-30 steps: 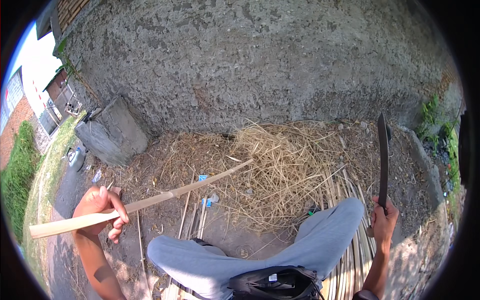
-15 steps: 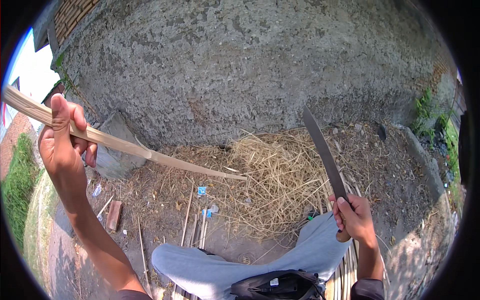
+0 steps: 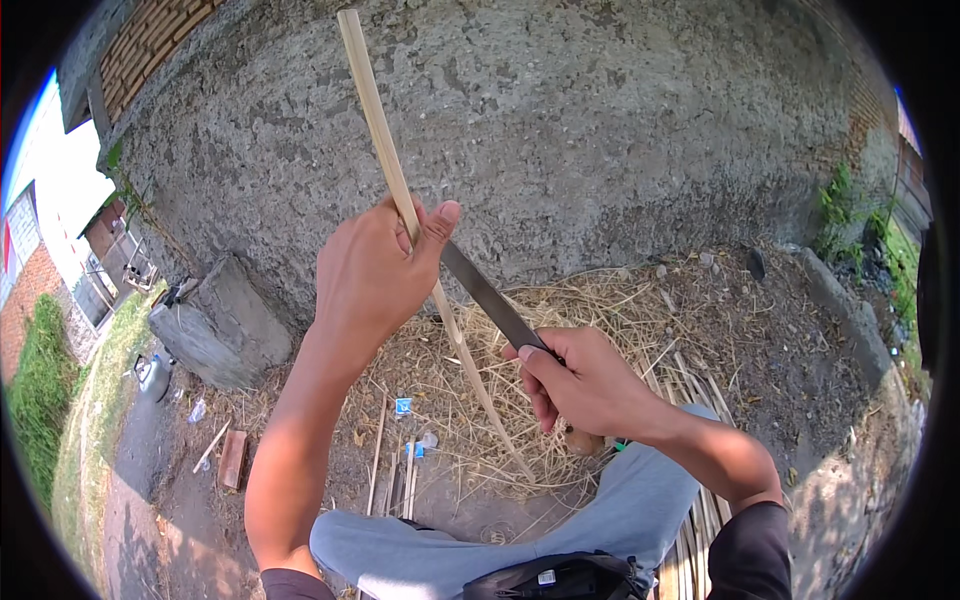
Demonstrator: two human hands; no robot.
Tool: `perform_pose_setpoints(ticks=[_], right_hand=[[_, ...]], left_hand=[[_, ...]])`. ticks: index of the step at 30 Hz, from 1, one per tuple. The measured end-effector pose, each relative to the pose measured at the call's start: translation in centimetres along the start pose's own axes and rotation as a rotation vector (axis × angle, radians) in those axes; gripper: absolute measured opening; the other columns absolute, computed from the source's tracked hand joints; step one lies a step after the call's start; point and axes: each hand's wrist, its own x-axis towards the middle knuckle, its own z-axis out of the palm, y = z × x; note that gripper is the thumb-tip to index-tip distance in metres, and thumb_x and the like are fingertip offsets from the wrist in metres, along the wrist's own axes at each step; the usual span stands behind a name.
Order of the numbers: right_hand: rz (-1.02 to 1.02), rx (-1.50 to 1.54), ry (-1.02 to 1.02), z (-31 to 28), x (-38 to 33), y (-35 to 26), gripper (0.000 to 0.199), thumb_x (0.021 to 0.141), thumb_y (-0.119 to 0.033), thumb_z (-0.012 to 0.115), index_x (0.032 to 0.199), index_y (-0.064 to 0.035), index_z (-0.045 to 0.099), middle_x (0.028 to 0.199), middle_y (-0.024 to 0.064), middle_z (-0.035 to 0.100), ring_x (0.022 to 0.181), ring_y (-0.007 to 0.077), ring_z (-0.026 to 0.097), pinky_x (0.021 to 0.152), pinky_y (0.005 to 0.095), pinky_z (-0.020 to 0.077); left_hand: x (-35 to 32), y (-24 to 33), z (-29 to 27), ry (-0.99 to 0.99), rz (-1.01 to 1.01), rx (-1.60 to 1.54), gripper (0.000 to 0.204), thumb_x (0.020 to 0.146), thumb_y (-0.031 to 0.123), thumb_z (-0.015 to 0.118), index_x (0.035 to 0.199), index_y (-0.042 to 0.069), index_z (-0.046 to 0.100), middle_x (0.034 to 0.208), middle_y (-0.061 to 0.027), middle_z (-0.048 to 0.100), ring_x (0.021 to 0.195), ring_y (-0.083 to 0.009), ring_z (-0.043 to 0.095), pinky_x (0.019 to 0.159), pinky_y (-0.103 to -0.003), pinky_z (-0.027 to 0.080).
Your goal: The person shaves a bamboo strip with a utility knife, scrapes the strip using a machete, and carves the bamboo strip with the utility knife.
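My left hand (image 3: 375, 265) is closed round a long, pale strip of split bamboo (image 3: 372, 105), held steeply with its thicker end up and its thin end down over the shavings. My right hand (image 3: 575, 380) grips the wooden handle of a machete (image 3: 490, 300). Its dark blade slants up to the left, and its far end meets the strip beside my left thumb. The left hand hides the blade's tip, so I cannot tell whether the edge touches the wood. Below both hands is a heap of straw-coloured shavings (image 3: 540, 400).
A rough grey wall (image 3: 600, 130) rises ahead. Concrete blocks (image 3: 230, 320) stand at its foot on the left. A reddish brick-like piece (image 3: 232, 460) lies on the ground. Several bamboo strips (image 3: 690, 540) lie by my right leg, and a black bag (image 3: 555, 580) rests at my lap.
My left hand has swung from the far left to the middle, turning the strip from slanting to steep. My right hand has moved left, bringing the machete blade against or beside the strip.
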Motion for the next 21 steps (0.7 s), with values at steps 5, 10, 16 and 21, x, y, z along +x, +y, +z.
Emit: perform_pose_setpoints(ticks=[5,10,16,21], right_hand=[[-0.010,-0.021,-0.074,1.1,0.3,-0.7,0.029,0.103,-0.010,0.041,0.118,0.0104,0.054,0.071,0.0033,0.054,0.054,0.0108,0.057,0.051,0.0274,0.0512],[-0.047,-0.136,-0.092,1.9,0.7,-1.7,0.026,0.101,-0.009,0.041,0.113,0.0088,0.055,0.067,0.0026,0.053,0.053,0.0106,0.056,0.050,0.0282,0.0483],[-0.100,-0.327,-0.042,2.1,1.1,-3.9,0.023,0.098,-0.009,0.040,0.107,0.0065,0.055,0.063,0.0037,0.053,0.052,0.0118,0.056,0.050,0.0312,0.0467],[-0.047,-0.630,-0.168,2.3,1.7,2.4,0.024,0.099,-0.010,0.040,0.108,0.0052,0.056,0.060,0.0027,0.050,0.050,0.0116,0.055,0.048,0.0331,0.0447]], left_hand=[[2.5,-0.1,-1.3,0.357,0.124,-0.369,0.046,0.095,0.049,0.057,0.085,0.005,0.063,0.073,-0.0019,0.058,0.059,-0.0119,0.050,0.056,-0.028,0.040],[4.4,3.0,-1.1,0.336,-0.052,-1.303,0.046,0.100,0.036,0.050,0.065,0.007,0.047,0.051,0.0013,0.042,0.045,-0.0086,0.038,0.045,-0.029,0.032],[4.2,3.4,0.7,0.520,-0.118,-1.036,0.048,0.100,0.029,0.044,0.058,0.007,0.039,0.050,0.0007,0.039,0.045,-0.0087,0.032,0.045,-0.033,0.027],[4.2,3.6,1.7,0.633,-0.055,-0.841,0.047,0.097,0.026,0.043,0.055,0.005,0.037,0.048,-0.0002,0.039,0.044,-0.0100,0.033,0.044,-0.035,0.027]])
